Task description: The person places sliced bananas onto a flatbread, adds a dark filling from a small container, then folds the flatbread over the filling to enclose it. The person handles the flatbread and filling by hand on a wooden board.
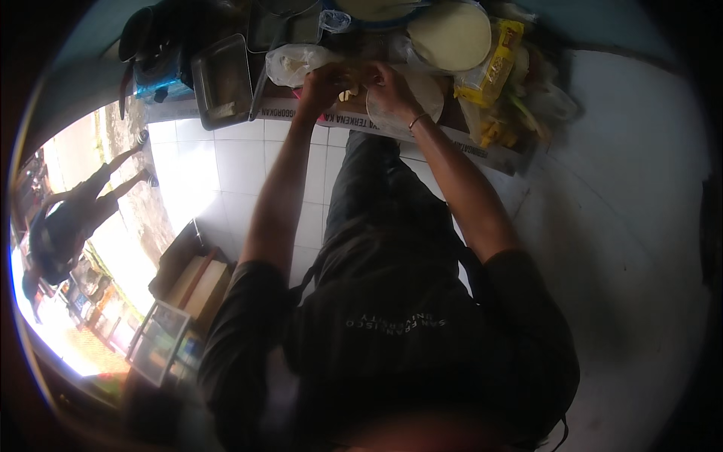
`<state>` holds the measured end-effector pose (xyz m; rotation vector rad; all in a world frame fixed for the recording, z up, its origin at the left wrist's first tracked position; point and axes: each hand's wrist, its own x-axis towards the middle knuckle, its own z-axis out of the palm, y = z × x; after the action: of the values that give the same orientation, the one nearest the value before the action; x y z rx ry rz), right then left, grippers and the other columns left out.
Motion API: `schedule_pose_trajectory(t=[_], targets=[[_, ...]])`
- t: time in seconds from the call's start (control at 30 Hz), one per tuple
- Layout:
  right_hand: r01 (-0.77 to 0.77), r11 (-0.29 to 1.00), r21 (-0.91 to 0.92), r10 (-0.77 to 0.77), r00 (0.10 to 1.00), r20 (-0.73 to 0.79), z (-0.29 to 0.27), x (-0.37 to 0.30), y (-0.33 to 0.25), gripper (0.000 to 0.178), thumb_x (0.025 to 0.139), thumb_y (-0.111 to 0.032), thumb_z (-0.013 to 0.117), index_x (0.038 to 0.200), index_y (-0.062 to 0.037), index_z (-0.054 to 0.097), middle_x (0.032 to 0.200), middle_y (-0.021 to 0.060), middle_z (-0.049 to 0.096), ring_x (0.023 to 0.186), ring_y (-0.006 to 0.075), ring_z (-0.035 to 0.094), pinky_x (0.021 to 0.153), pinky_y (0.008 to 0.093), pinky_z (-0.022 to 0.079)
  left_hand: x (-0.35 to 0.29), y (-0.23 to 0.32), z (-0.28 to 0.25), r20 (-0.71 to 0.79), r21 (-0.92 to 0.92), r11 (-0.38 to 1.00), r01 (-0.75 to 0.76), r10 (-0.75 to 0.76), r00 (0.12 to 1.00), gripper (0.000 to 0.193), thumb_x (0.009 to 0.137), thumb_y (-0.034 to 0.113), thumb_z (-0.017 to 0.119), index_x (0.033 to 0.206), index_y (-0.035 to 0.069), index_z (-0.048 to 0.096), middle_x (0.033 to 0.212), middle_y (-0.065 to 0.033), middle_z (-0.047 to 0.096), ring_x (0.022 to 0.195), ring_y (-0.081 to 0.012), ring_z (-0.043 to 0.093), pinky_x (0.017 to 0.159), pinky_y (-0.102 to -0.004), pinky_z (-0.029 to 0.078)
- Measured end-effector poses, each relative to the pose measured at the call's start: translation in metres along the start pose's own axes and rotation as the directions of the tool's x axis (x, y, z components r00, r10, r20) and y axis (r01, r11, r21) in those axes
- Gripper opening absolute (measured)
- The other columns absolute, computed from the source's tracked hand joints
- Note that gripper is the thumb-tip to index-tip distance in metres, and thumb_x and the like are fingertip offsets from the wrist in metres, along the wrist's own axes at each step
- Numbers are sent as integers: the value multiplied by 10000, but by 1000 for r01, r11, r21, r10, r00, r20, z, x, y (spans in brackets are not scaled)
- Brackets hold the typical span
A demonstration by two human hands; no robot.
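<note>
At the table's near edge my left hand (324, 87) is closed, its fingers curled beside a white plastic bag (298, 63). Close by on its right, my right hand (388, 87) has its fingers pinched together. Both sets of fingertips lie in shadow, so what they grip is unclear. Small pale-yellow pieces (347, 96) show just below and between the hands. Under and beside my right hand lies a thin, round, whitish sheet (426, 99), partly covered by the hand. Beyond it rests a larger round, cream-coloured piece or stack (450, 38).
Rectangular metal trays (223, 81) stand at the left of the table. A yellow packet (492, 66) and green and yellow scraps (512, 124) lie at the right. A person (68, 226) is outside at far left, near a glass-fronted case (159, 343).
</note>
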<state>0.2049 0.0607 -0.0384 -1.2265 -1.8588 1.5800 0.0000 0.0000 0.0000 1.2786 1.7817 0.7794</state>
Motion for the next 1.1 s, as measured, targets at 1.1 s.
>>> schedule_pose_trajectory(t=[1.1], targets=[[-155, 985, -71, 111, 903, -415, -41, -91, 22, 269, 928, -164, 755, 1152, -17, 747, 1050, 139, 780, 883, 253, 742, 835, 381, 584, -4, -2, 50, 129, -60, 998, 36, -28, 991, 404, 807, 195, 899, 1158, 56, 756, 1025, -101, 777, 974, -210, 776, 870, -356, 608]])
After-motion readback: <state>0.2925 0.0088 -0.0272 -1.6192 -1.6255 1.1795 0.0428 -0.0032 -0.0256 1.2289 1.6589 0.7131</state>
